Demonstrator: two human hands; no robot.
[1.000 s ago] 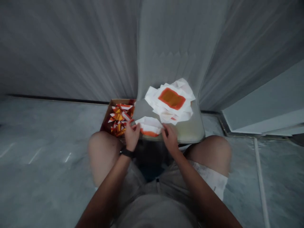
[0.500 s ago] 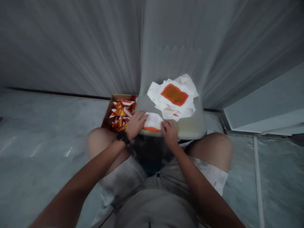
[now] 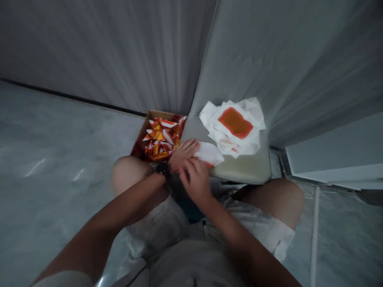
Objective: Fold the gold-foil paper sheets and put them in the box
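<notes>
A white paper sheet with an orange-red patch lies on the front of the grey chair seat. My left hand, with a dark watch on its wrist, rests flat over the sheet's left end, fingers stretched out. Just in front of it, my right hand hovers by the sheet's near edge. Its fingers are loosely bent and the thumb stands apart; whether they touch the paper I cannot tell. Behind lies a messy pile of similar white sheets, the top one bearing an orange and gold rectangle.
Left of the seat stands a cardboard box holding several folded red, gold and white paper pieces. A grey curtain hangs behind. My knees flank the seat above a glossy tiled floor.
My right hand has left the sheet's right end and moved left, close to my left hand. The sheet now lies more tilted. The whole view has turned slightly.
</notes>
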